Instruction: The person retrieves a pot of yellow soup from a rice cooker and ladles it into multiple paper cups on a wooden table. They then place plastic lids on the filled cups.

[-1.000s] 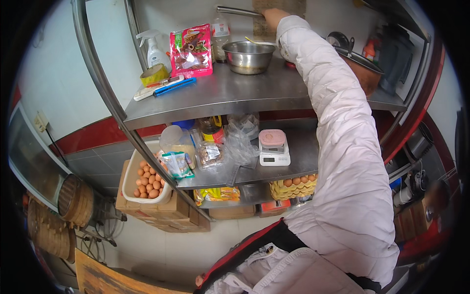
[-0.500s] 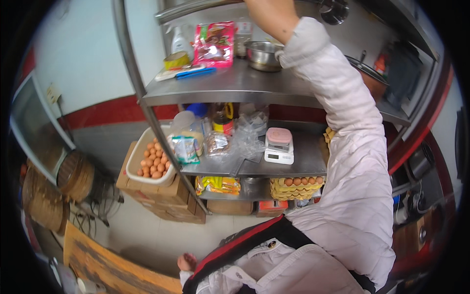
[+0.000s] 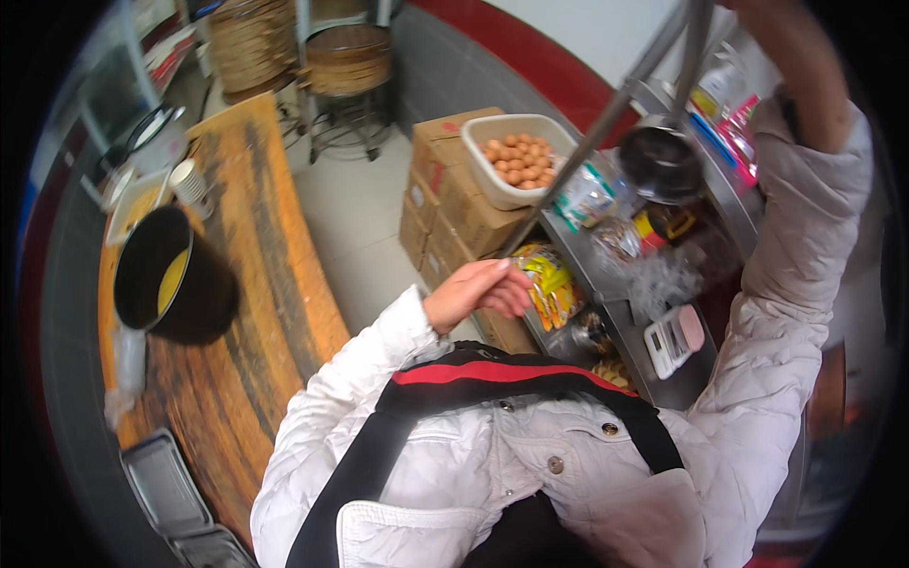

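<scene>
While the left hand [image 3: 478,295] hovers in front of the chest, its fingers [image 3: 507,284] are loosely curled, with nothing between them. At half past one from it, the right hand [image 3: 772,21] is raised to the upper edge of the view, where its fingers run out of sight, so I cannot tell whether they are closed or spread. Blurred as it is, the metal object at two o'clock from the left hand is probably a ladle [image 3: 660,163]: its dark round bowl is lowermost, and its handle climbs toward twelve o'clock, close to the right hand.

At three o'clock, near the left hand in the view, a yellow packet [image 3: 549,289] sits low on the steel shelving [image 3: 620,331]. A white scale [image 3: 660,348] with a pink lid on top is at half past three.

Just past twelve o'clock, a white tub [image 3: 516,197] of brown eggs [image 3: 519,161] rests on stacked cardboard boxes [image 3: 445,194].

Farther out, a wooden table [image 3: 260,303] bears a black bucket [image 3: 204,298] at nine o'clock, paper cups [image 3: 192,185] near ten, and dark trays [image 3: 169,481] at eight. Bamboo steamers [image 3: 348,62] stand at eleven.
</scene>
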A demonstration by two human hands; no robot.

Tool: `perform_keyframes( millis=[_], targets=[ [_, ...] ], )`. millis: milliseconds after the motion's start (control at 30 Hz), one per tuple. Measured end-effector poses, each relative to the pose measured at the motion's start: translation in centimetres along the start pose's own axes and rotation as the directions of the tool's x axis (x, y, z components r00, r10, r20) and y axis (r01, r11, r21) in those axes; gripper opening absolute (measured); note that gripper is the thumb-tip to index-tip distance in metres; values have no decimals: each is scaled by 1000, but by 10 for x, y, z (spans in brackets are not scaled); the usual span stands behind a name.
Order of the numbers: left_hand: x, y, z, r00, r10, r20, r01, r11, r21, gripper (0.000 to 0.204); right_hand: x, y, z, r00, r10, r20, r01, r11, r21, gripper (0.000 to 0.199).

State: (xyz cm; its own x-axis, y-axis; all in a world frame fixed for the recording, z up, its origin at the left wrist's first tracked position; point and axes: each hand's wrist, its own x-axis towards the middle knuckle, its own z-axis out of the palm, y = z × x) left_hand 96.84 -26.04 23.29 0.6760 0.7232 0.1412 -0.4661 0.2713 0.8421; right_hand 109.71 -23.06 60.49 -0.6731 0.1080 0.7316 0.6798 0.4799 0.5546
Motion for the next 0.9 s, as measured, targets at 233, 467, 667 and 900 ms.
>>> perform_keyframes(
  millis=[233, 467, 667, 900],
  targets=[
    [43, 68, -25, 934, 328, -141, -357, 883, -304, 83, -62, -91, 143, 941, 333, -68, -238, 788, 567, 27],
    [40, 77, -164, 741, 454, -495, -663, 379, -646, 41, -152, -209, 256, 798, 498, 340, -497, 223, 839, 25],
    [12, 65, -252, 297, 333, -895, -496, 855, 154, 27, -214, -253, 329, 912, -53, 407, -406, 25, 914, 31],
    [-17, 99, -366, 64, 429, -901, -34, 903, 428, 32, -166, -269, 421, 217, -488, 846, -944, -325, 55, 38]
  ],
)
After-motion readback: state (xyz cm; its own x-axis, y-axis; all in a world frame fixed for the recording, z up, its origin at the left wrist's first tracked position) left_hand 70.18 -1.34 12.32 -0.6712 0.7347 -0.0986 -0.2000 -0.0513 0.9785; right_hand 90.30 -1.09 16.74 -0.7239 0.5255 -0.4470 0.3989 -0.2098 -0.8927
